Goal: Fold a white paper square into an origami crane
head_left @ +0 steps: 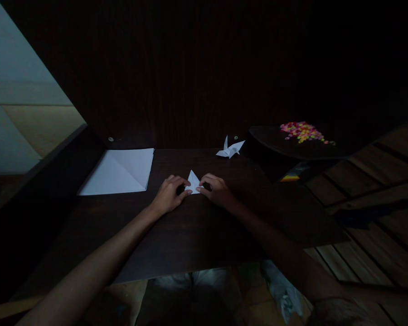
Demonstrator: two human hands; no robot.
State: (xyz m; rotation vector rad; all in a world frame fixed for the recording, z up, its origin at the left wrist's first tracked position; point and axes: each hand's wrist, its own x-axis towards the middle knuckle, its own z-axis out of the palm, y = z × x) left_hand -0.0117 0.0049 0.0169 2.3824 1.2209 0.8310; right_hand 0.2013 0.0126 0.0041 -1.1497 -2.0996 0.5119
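The left hand lies low over the desk, its fingers bent inward and its thumb and forefinger pinching the left side of a small folded paper. The right hand mirrors it from the other side, thumb and forefinger closed on the right side of the same paper, the other fingers curled. The paper sits between the two hands, near the middle of the desk, a white triangle with its point turned away from the person and its broad side toward them; a faint crease seems to run down from the point. Farther off, to the left and well apart from the left hand, a pile of white sheets lies flat, its top one marked by diagonal creases, its right edge showing more than one layer. Beyond the right hand, near the back of the desk, stands a white paper crane, apart from the paper and just left of a dark shelf with a rounded front. On that shelf lies a loose heap of bits in pink, red and yellow, too small to make out singly. Behind the sheets and the crane, the dark back panel rises, and past its left edge shows a pale wall.
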